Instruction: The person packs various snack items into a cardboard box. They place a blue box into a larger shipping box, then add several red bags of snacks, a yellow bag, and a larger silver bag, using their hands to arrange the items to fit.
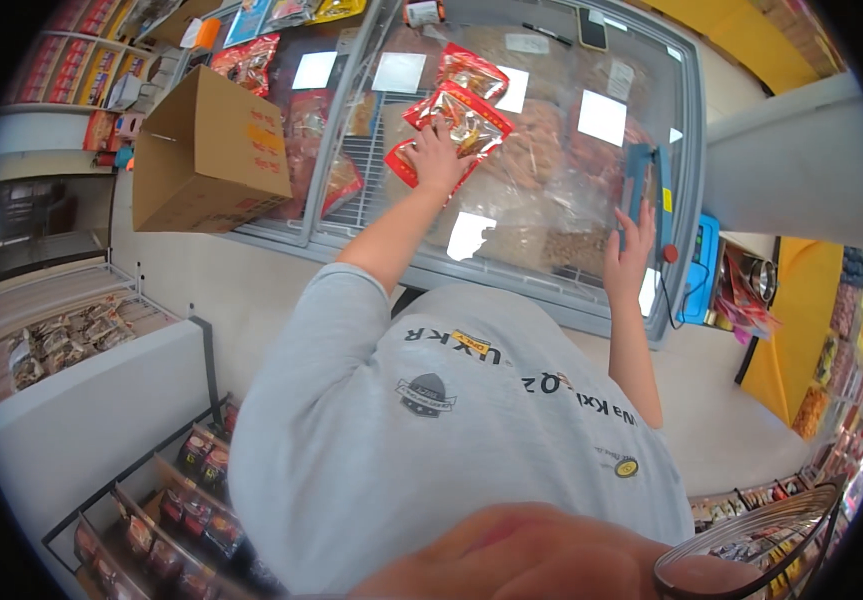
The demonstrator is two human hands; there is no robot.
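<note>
On the glass lid of a chest freezer lies a small pile of red and clear food packets. My left hand rests on them with its fingers spread; whether it grips one cannot be told. At the right, my right hand touches the near end of a blue-grey impulse bag sealer, its fingers apart and holding nothing. Another red packet sits just beyond the pile. Through the glass, bags of frozen food show inside the freezer.
An open cardboard box stands tilted at the left of the lid. A phone and a black pen lie at the far edge. A blue device with a cable is beyond the right edge. A white freezer stands at the left.
</note>
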